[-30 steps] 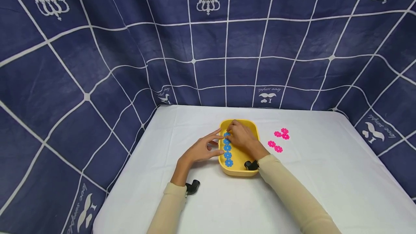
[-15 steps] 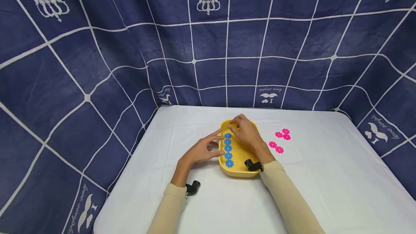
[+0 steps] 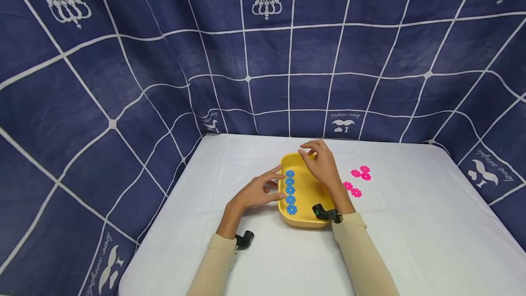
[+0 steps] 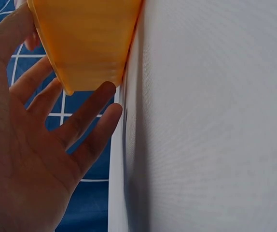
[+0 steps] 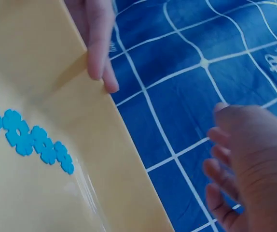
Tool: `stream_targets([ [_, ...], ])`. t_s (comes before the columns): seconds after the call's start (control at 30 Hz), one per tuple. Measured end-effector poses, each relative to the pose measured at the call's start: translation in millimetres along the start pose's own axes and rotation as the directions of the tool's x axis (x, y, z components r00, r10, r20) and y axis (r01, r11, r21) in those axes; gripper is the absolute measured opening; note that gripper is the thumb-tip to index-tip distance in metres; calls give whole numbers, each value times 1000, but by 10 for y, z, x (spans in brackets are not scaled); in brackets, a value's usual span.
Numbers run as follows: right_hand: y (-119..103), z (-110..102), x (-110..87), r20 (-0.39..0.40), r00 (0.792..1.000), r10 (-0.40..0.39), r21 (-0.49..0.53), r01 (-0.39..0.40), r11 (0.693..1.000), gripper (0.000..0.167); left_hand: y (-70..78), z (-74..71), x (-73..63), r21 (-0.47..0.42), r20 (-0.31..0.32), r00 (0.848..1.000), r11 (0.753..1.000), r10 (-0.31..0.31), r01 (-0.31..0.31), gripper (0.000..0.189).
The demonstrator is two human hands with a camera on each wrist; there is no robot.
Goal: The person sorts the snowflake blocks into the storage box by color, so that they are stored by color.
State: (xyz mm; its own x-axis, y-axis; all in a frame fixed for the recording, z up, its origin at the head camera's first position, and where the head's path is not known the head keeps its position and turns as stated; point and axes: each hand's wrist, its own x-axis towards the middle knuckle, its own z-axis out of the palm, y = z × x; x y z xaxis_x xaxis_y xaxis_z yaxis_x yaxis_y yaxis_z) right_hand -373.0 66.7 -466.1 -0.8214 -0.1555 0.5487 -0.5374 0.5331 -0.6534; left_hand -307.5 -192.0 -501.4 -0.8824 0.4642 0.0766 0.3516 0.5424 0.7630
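Observation:
A yellow plastic tray stands on the white table. Along its left side, several blue flower-shaped plastic pieces lie in a row inside, touching or nearly so. My left hand is at the tray's left rim, thumb and forefinger reaching over it. In the left wrist view its other fingers spread beside the tray's outer wall. Above the tray's far right corner is my right hand, fingers loosely bent, with nothing seen between them. Its palm side is partly hidden in the right wrist view.
Several pink flower-shaped pieces lie on the table just right of the tray, in two small clusters. A navy cloth with white grid lines hangs behind and at both sides of the table.
My right hand has lifted off the far end of the blue row and moved right and away, uncovering those pieces. The left hand has stayed at the tray's rim.

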Motion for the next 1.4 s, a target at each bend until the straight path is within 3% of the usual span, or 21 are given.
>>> stream_targets([
  [0.33, -171, -171, 48, -28, 999, -43, -23, 43, 999, 25, 17, -9, -11, -5, -3, 1000, 1000, -16, 16, 70],
  [0.63, -61, -476, 42, -99, 994, -50, -53, 45, 998, 26, 4, -5, 12, -6, 1, 1000, 1000, -6, 6, 73],
  [0.9, 115, -762, 7, -178, 984, 26, -70, -39, 997, 26, 1, -1, -3, -34, 9, 1000, 999, 8, -7, 68],
  [1.13, 265, -969, -47, -199, 976, 93, -109, -116, 987, 28, -23, 5, -6, -27, 7, 1000, 999, 26, -26, 68],
  [1.4, 438, -1205, -141, -258, 949, 179, -144, -221, 965, 30, -35, 14, 19, -52, 9, 1000, 998, 21, -20, 68],
])
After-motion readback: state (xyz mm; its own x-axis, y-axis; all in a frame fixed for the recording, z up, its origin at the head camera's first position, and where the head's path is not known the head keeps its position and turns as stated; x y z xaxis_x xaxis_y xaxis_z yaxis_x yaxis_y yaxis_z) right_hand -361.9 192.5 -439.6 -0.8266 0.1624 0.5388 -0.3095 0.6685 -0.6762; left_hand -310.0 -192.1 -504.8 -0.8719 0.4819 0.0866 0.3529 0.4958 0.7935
